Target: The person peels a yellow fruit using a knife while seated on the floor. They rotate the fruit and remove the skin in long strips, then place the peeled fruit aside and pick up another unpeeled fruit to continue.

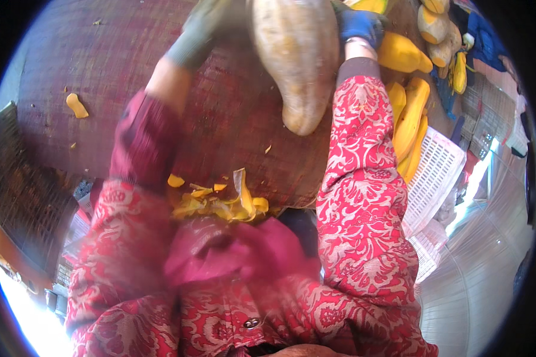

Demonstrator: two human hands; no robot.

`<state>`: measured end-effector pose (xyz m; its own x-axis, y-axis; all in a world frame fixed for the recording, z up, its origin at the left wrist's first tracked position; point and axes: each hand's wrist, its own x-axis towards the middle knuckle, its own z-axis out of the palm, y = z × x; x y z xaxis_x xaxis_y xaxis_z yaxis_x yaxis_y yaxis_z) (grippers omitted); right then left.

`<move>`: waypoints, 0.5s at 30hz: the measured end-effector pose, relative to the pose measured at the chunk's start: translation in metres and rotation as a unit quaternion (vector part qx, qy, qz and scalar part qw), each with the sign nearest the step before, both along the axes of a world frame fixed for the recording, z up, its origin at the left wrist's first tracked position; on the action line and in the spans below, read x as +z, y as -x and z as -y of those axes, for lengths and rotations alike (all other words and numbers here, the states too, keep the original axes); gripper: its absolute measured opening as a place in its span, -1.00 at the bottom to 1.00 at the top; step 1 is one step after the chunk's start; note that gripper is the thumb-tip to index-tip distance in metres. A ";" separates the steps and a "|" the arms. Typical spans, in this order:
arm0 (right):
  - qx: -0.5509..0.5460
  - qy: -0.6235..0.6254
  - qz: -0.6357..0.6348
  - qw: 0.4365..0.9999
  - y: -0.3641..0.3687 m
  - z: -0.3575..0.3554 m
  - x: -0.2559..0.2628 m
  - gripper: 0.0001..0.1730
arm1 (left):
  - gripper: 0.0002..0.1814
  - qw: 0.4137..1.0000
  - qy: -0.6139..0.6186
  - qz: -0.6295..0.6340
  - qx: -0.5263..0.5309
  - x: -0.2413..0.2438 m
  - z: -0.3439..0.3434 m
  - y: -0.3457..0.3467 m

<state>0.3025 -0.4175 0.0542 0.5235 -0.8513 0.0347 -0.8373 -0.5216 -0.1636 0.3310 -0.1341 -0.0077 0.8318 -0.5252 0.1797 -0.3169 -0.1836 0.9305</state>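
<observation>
A large tan, unpeeled squash (297, 53) stands out at the top middle, its narrow end pointing down towards me over the reddish-brown tabletop. At its left side is my left hand (216, 22) in a greyish glove, blurred, with its fingers partly hidden. My right hand (361, 26), in a blue glove, is against the squash's right side. Both hands hold the squash between them. Yellow peelings (223, 203) lie heaped at the near table edge, in front of my pink apron.
Peeled yellow squashes (411, 120) lie right of my right arm, beside a white plastic crate (435, 174). Several partly peeled squashes (433, 26) are at the upper right, near blue cloth (487, 40). A peel scrap (77, 105) lies on the left of the table (129, 58).
</observation>
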 end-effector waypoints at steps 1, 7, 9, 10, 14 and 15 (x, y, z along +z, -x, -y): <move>-0.042 -0.046 -0.031 0.998 0.011 -0.015 0.009 0.41 | -0.39 0.960 0.212 -0.182 -0.007 0.005 -0.028 0.036; 0.043 -0.104 0.059 0.992 0.085 -0.080 0.004 0.01 | -0.21 0.993 -0.107 -0.037 -0.018 0.078 -0.160 0.206; 0.048 -0.162 0.139 0.976 0.114 -0.094 -0.008 -0.01 | -0.18 0.976 -0.055 -0.203 -0.052 0.078 -0.171 0.220; 0.042 -0.197 0.172 0.964 0.130 -0.101 -0.011 -0.02 | -0.16 0.959 -0.019 -0.283 -0.022 0.069 -0.169 0.221; 0.090 -0.121 0.042 0.988 0.198 -0.130 0.006 0.17 | -0.19 0.924 0.062 -0.378 0.006 0.037 -0.166 0.213; 0.123 -0.084 0.078 0.986 0.208 -0.142 0.012 0.24 | -0.20 0.926 0.090 -0.365 -0.013 0.033 -0.166 0.211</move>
<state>0.0947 -0.2756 0.0664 0.7141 -0.7001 0.0013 -0.6466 -0.6603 -0.3820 0.1198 0.0323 0.0252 0.7537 -0.5626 -0.3397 0.4075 -0.0054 0.9132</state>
